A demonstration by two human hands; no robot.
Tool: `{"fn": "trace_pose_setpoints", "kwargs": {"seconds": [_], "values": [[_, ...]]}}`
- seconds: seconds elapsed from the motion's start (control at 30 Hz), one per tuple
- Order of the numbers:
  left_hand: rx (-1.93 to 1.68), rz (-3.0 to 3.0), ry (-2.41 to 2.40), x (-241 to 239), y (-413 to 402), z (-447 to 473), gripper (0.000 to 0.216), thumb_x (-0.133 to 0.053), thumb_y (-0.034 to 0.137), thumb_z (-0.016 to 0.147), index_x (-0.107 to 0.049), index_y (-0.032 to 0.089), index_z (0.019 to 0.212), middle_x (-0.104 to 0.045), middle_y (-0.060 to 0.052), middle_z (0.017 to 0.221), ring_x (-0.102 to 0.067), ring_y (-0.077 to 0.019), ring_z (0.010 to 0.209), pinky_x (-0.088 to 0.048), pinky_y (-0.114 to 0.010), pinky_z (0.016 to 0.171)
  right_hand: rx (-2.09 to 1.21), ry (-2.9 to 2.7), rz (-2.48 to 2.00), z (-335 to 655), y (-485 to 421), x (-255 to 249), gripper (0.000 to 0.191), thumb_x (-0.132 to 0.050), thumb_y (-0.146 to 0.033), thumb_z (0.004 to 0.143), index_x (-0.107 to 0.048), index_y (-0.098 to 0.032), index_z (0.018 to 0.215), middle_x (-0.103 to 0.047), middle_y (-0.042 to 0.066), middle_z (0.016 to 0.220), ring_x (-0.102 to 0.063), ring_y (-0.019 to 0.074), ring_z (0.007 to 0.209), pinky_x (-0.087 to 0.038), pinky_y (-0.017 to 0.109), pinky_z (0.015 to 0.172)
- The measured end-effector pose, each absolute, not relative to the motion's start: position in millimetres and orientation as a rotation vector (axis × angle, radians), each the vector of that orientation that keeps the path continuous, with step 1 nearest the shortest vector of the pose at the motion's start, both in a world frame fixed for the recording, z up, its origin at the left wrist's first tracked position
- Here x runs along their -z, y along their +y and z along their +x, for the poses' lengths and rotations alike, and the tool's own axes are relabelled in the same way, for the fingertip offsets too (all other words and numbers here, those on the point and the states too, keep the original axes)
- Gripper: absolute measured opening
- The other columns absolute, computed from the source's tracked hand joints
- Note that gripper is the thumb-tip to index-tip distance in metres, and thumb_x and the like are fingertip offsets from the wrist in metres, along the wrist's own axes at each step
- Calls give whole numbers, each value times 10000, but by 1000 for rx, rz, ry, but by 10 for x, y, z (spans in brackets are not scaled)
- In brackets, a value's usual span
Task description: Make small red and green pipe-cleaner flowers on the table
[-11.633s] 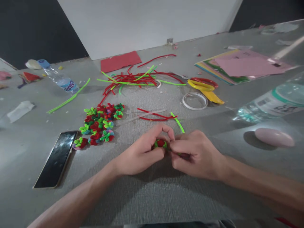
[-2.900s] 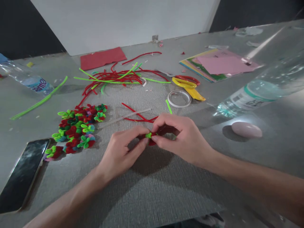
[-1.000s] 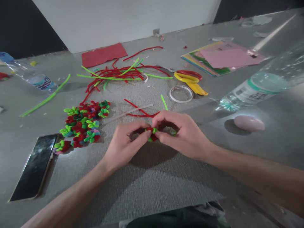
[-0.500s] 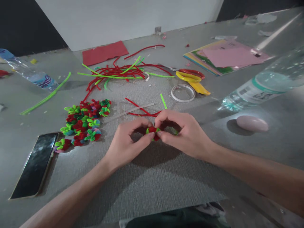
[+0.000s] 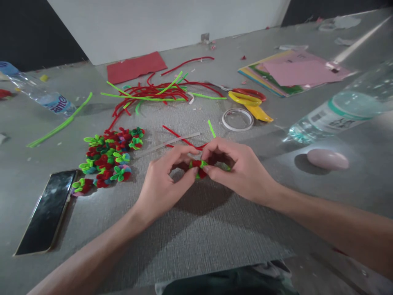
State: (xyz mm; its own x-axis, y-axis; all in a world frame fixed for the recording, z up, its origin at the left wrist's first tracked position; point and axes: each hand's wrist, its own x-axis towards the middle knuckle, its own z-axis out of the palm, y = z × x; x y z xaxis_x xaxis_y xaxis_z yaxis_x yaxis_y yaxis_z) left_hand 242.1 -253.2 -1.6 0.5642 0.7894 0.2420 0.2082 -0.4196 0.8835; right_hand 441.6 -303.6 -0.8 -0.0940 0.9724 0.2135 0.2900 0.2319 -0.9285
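Observation:
Between the fingertips of both hands sits a small red and green pipe-cleaner piece (image 5: 199,169). My left hand (image 5: 167,176) pinches it from the left, thumb in front and fingers curled behind. From the right, my right hand (image 5: 235,172) grips it in the same way, and a bit of green fuzzy stem shows under its palm. The fingers hide part of the piece. Just beyond the hands lie loose red pipe cleaners (image 5: 178,136), a short green piece (image 5: 211,128) and a pale translucent stick (image 5: 172,143).
Finished-looking pipe-cleaner flowers (image 5: 106,157) cluster at left beside a phone (image 5: 46,213). Behind are a heap of red and green pipe cleaners (image 5: 153,92), scissors (image 5: 245,98) and a tape roll (image 5: 238,119). At right are a water bottle (image 5: 340,110) and a pink oval object (image 5: 328,159).
Both hands stay pinched on the small piece, with slight finger shifts. The fingers have risen a little, and the view has shifted slightly.

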Motion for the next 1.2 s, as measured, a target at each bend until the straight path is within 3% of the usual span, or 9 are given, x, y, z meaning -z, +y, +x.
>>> {"fn": "trace_pose_setpoints", "kwargs": {"seconds": [0.07, 0.2, 0.3, 0.7, 0.93, 1.2], "values": [[-849, 1963, 796, 29, -2535, 2422, 320, -635, 58, 863, -658, 213, 1142, -728, 28, 940, -684, -110, 849, -538, -233, 815, -930, -1580, -1224, 4415, -3029, 15, 134, -644, -85, 840, -630, -206, 897, -642, -20, 868, -579, 125, 787, -473, 261, 717], [-894, 2109, 784, 21, -2559, 2430, 204, -618, 32, 820, -656, 202, 926, -689, 41, 859, -639, -97, 775, -514, -217, 756, -962, -1609, -1211, 4399, -3032, 1, 151, -635, -57, 818, -643, -196, 878, -651, -29, 835, -575, 114, 754, -467, 250, 695], [-952, 2109, 843, 3, -2589, 2447, 198, -602, 22, 802, -645, 197, 882, -672, 54, 794, -625, -81, 706, -509, -196, 706, -969, -1596, -1198, 4384, -3038, -12, 173, -637, -41, 802, -647, -192, 886, -652, -32, 837, -579, 108, 750, -468, 240, 690], [-948, 2163, 896, 7, -2618, 2445, 198, -595, 38, 829, -678, 196, 914, -700, 60, 798, -633, -67, 697, -511, -165, 710, -988, -1580, -1194, 4371, -3047, -11, 201, -632, -20, 799, -627, -194, 899, -637, -43, 836, -577, 97, 740, -468, 226, 683], [-938, 2127, 947, 44, -2566, 2416, 331, -581, 42, 838, -719, 220, 1081, -698, 55, 822, -616, -82, 694, -501, -203, 709, -961, -1596, -1179, 4367, -3045, 17, 260, -643, -4, 796, -612, -203, 960, -667, -46, 891, -627, 98, 801, -483, 219, 738], [-836, 2175, 829, 37, -2559, 2448, 243, -604, 1, 786, -685, 202, 896, -679, 67, 777, -620, -73, 696, -481, -194, 711, -758, -1652, -1236, 4425, -3026, -30, 255, -564, 31, 763, -621, -198, 859, -639, -57, 795, -571, 99, 731, -430, 232, 684]]}}
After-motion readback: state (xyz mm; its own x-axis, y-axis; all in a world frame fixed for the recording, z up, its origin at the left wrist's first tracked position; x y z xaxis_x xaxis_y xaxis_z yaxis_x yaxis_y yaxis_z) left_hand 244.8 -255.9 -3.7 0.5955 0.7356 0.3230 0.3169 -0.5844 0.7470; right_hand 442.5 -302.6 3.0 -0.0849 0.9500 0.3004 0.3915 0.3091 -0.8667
